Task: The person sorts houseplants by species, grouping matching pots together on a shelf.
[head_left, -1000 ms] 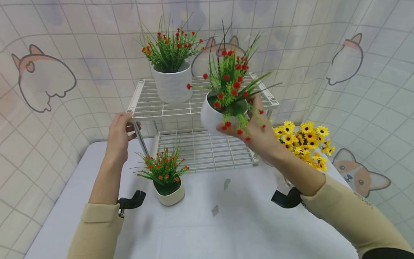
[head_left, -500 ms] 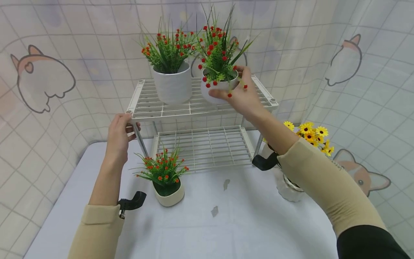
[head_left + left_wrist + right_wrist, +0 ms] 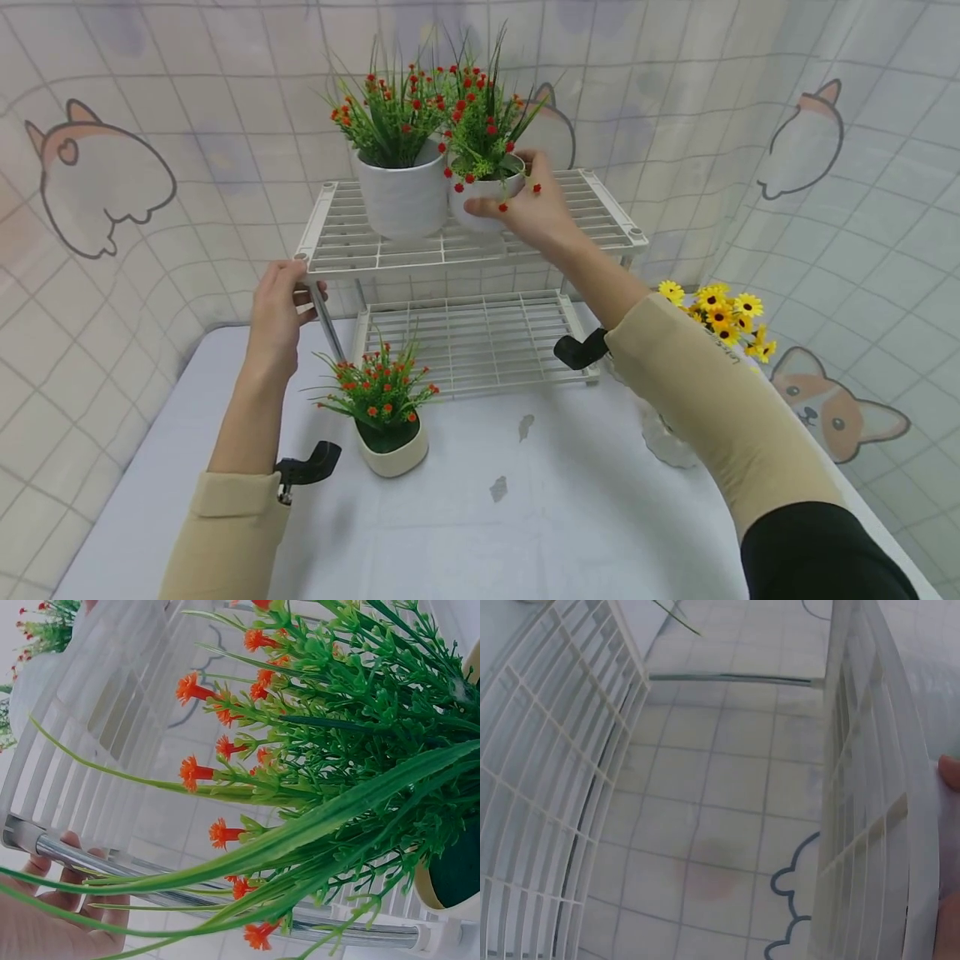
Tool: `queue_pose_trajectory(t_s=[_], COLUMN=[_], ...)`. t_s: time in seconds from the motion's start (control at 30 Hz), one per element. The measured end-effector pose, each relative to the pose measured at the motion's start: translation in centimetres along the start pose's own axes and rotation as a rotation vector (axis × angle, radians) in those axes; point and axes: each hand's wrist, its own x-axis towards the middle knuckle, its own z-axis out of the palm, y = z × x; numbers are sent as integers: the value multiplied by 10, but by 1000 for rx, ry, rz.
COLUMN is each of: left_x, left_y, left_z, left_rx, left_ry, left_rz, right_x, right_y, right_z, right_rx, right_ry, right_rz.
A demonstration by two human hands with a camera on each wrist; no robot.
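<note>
On the rack's upper shelf (image 3: pixel 420 265), my right hand (image 3: pixel 528 204) grips a small round white flowerpot (image 3: pixel 468 218) with red flowers, thumb in front and fingers round its right side. It stands close beside a larger white flowerpot (image 3: pixel 401 200) of similar flowers; whether they touch is hard to tell. My left hand (image 3: pixel 277 308) holds the rack's front left post (image 3: pixel 327 327) just below the corner. In the left wrist view, its fingers (image 3: pixel 71 900) curl behind that metal post. Only part of my right fingers (image 3: pixel 950 772) shows in the right wrist view.
A cream oval pot (image 3: pixel 397 458) of orange-red flowers stands before the lower shelf (image 3: pixel 480 342), at its left. Yellow flowers (image 3: pixel 720 312) in a white pot (image 3: pixel 663 442) stand on the right, partly behind my right sleeve. A patterned curtain (image 3: pixel 225 167) hangs behind.
My right hand has carried the small flowerpot back and left onto the upper shelf, tilted at first and now upright, beside the larger pot. The left hand has stayed on the post.
</note>
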Motion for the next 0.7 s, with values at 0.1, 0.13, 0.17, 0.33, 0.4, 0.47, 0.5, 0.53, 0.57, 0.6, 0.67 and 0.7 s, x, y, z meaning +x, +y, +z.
queue_pose_trajectory(t_s=[0.1,0.13,0.17,0.33,0.4,0.47,0.5,0.53,0.57,0.6,0.67,0.7], left_x=[-1,-1,-1,-1,-1,-1,-1,-1,-1,-1,-1,-1], left_y=[0,0,0,1,1,1,0,1,1,1,1,1], left_z=[2,2,3,3,4,4,4,4,3,3,3,3], left_rx=[10,12,15,9,16,30,34,36,37,38,41,43], left_ry=[1,2,4,11,11,14,13,12,12,11,9,7], left_rz=[3,3,4,1,1,2,3,2,2,2,6,7], right_x=[3,3,4,6,6,7,7,7,7,8,8,8], right_y=[1,1,1,-1,-2,-3,-4,-5,-5,-6,-6,-7], right_z=[-1,-1,0,8,12,16,18,19,20,22,23,24], right_rx=[19,20,24,7,-6,0,3,4,7,14,15,12], right_ry=[0,-2,-5,-4,0,-2,-4,-3,-5,-4,1,4], right_rz=[-2,0,2,0,-11,-28,-30,-30,-27,-28,-27,-27])
